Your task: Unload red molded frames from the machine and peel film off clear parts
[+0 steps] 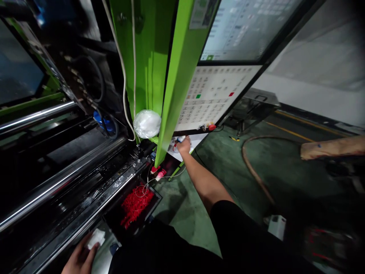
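The right hand [184, 145] is closed around a small white bottle with a blue top [178, 140], not yet lifted off the white shelf [199, 140]. The left hand [81, 258] pinches a white folded cloth [96, 238] by the shiny metal rail [85, 198].

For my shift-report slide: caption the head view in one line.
At a green moulding machine, the right hand grips a small bottle under the control panel while the left hand holds a white cloth.

The person wears a black short-sleeved top, its right sleeve [228, 213] ending above the elbow at about five o'clock. The right forearm [199, 175] below it is bare. Both the right hand [184, 145] and the left hand [80, 258], at seven o'clock, are uncovered, without gloves.
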A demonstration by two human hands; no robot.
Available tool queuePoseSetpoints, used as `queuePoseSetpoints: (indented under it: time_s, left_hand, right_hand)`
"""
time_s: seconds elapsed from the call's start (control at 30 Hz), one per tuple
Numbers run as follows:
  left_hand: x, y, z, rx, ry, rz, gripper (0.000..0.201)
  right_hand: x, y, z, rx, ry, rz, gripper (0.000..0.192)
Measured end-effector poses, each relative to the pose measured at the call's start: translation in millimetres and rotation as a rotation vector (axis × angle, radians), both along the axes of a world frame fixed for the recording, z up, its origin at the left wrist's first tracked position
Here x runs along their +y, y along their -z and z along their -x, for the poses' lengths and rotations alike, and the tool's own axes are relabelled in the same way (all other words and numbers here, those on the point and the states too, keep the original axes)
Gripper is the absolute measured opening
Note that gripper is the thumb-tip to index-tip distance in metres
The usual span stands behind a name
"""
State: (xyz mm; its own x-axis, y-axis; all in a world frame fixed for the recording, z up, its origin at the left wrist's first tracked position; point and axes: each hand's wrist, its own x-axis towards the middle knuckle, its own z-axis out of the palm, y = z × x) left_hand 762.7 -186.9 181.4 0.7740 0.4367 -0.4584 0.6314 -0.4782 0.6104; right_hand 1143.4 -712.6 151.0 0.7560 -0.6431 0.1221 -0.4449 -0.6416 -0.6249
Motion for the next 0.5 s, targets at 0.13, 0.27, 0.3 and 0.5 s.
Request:
queuePoseSetpoints:
  time_s: [0.13, 0.27, 0.3, 0.5]
  left_hand:
    - [-4, -2.8, -9, -0.067, 0.014, 0.021, 0.075]
    - [-2, 0.0, -13, -0.080, 0.024, 0.037, 0.075]
    - [-1, 1.8, -13, -0.069, 0.023, 0.037, 0.077]
    - [6, 14.3, -11, -0.023, 0.024, 0.101, 0.084]
  right_hand:
    - [0, -0.6, -1, 0.012, -0.018, -0.007, 0.042]
    - [2, 1.1, 3, -0.005, -0.030, -0.020, 0.044]
    - [2, 1.5, 5, -0.009, -0.036, -0.025, 0.044]
    - [1, 1.2, 21, -0.046, -0.078, -0.054, 0.051]
